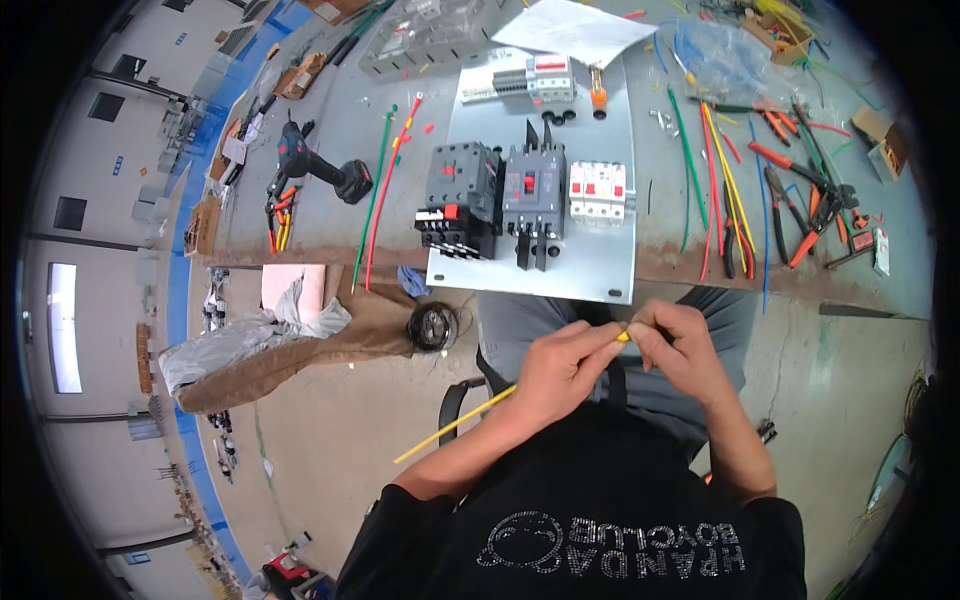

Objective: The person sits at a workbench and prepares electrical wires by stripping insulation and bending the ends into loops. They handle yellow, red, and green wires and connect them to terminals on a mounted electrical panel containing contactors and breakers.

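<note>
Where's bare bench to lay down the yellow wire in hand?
For the yellow wire, best patch: bench between the left-hand red wire and the mounting plate. Narrower: between the plate's right edge and the right-hand green wires. Crowded: farther right, with pliers and red-handled cutters.

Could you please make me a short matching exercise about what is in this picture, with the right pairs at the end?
Things:
1. Wire running through the left hand
2. Power drill
3. Small breaker block with red toggles
4. Paper sheet

Matches:
A. White, at the far side of the bench
B. Yellow
C. Mounted on the metal plate
D. Lying left of the plate

Right pairs: 1-B, 2-D, 3-C, 4-A.
</note>
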A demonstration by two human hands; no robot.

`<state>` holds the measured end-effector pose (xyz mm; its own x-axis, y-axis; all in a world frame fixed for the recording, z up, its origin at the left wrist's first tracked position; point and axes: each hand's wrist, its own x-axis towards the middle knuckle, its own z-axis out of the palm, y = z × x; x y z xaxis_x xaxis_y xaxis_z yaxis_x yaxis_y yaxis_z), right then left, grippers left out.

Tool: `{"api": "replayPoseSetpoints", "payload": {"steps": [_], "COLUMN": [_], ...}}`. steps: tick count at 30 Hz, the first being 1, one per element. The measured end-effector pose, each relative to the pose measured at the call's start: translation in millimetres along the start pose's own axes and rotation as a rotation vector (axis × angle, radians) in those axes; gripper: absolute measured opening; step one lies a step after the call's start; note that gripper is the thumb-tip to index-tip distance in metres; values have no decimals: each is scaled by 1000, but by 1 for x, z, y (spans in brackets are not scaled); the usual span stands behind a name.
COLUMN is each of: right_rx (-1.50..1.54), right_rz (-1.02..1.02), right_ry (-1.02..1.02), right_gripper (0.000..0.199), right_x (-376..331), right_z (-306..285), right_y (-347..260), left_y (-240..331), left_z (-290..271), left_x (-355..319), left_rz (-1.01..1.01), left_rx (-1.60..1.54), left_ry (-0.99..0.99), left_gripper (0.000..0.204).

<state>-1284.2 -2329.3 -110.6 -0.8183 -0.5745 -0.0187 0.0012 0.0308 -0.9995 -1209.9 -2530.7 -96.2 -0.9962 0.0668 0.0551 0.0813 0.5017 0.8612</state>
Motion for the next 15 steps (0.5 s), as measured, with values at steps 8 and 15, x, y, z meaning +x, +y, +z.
{"api": "replayPoseSetpoints", "payload": {"steps": [8, 15], "right_rx": [-38, -83], "right_rz": [-51, -73], "right_ry": [53, -10], "right_gripper": [16, 15], "right_x": [-13, -5], "right_z": [19, 48], "right_y": [23, 14], "left_y": [-21, -27], "left_z": [-7, -22], "left_x": [-31, -38], "left_rz": [-175, -79], "left_rx": [-199, -219], "left_ry": [-69, -49], "left_gripper": [22, 20]}}
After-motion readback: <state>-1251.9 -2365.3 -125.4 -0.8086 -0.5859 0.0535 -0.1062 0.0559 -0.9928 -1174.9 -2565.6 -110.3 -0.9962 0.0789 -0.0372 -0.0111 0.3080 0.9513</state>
